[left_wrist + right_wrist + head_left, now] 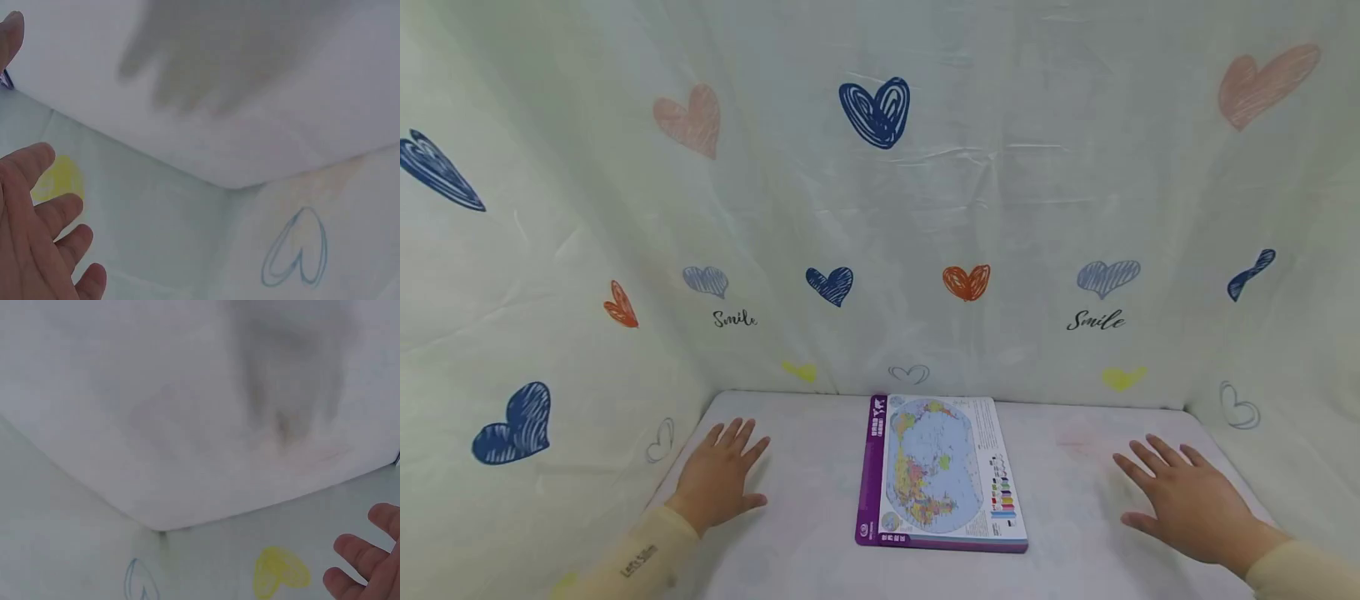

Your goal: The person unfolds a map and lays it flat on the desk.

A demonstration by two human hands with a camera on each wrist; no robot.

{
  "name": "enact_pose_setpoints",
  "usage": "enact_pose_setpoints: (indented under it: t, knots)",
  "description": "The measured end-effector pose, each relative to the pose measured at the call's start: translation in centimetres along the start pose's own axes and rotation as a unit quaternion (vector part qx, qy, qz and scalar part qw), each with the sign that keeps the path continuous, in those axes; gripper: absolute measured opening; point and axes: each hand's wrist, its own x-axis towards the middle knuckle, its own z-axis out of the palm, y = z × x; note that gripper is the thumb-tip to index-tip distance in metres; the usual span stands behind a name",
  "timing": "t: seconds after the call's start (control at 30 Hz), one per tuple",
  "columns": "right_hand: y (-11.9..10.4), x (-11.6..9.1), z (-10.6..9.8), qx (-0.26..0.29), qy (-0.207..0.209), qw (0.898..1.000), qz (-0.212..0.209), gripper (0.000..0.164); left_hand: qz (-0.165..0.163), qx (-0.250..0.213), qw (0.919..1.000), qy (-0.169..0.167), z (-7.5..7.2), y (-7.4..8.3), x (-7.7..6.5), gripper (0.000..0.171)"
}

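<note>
A flat puzzle board with a printed world map (934,467) and a purple border lies near the middle of the white table. To its left, my left hand (718,475) is held over the table with its fingers spread and nothing in them. On the far side, my right hand (1187,500) is likewise spread and holds nothing. The left wrist view has the fingers of the left hand (44,225) at its left edge, with a shadow on the tabletop. Fingertips of the right hand (369,556) show at the lower right of the right wrist view.
The white table (805,450) ends at a pale curtain (1022,208) printed with hearts and the word Smile. The curtain also stands along the left and right sides. A faint pink smudge (1078,442) marks the tabletop near the right hand.
</note>
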Motion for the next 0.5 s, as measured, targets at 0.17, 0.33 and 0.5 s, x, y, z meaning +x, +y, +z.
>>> enact_pose_setpoints:
  t: [0.17,0.33,0.5]
  knots:
    - [-3.5,2.5,-0.1,0.103,-0.027,0.994,0.029,0.076,-0.025,-0.093,0.9953,-0.014,0.7,2.8,0.9,0.078]
    - [-8.0,6.0,0.2,0.19,-0.065,0.978,0.051,0.077,-0.05,-0.194,0.9788,-0.04,1.3,7.7,2.9,0.07]
    - [-11.7,8.4,1.3,0.248,-0.066,0.965,0.054,0.078,-0.036,-0.269,0.9612,-0.049,1.5,12.0,4.8,0.067]
